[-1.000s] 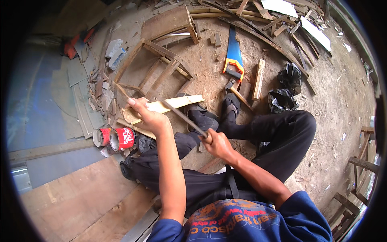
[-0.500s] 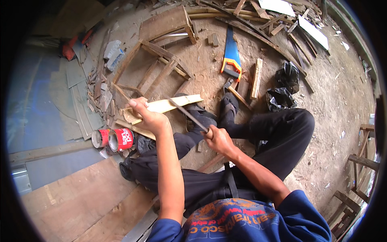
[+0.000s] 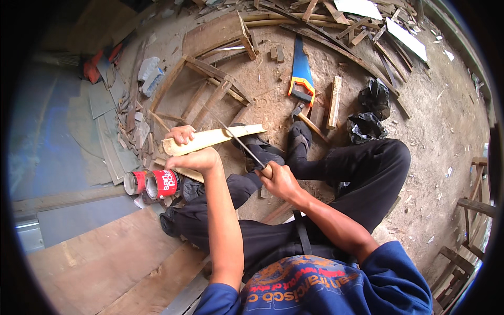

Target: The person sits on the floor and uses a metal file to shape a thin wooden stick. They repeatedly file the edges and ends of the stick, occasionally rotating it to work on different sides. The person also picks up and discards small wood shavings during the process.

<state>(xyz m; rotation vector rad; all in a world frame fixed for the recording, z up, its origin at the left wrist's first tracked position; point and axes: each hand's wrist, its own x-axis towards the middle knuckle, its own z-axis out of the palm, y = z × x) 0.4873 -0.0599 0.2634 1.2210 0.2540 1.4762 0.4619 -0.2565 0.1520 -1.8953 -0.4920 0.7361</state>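
My left hand [image 3: 190, 152] grips the near end of a pale split bamboo piece [image 3: 220, 137] that reaches right over my knees. My right hand [image 3: 279, 181] is closed on the wooden handle of a long knife [image 3: 242, 144]; its thin blade slants up and left across the bamboo, touching its top face. I sit on the ground in dark trousers, and my dark shoes [image 3: 265, 148] lie just beyond the bamboo.
Two red cans [image 3: 153, 184] lie on their sides by my left knee. A blue handsaw with an orange handle [image 3: 301, 73] lies ahead near a wooden frame [image 3: 210, 89], wood offcuts [image 3: 334, 102] and black bags [image 3: 370, 113]. Boards [image 3: 105, 262] lie at lower left.
The knife blade has slid along the bamboo, with my right hand drawing slightly nearer to my body. My left hand keeps its grip on the bamboo, which has shifted a little to the right.
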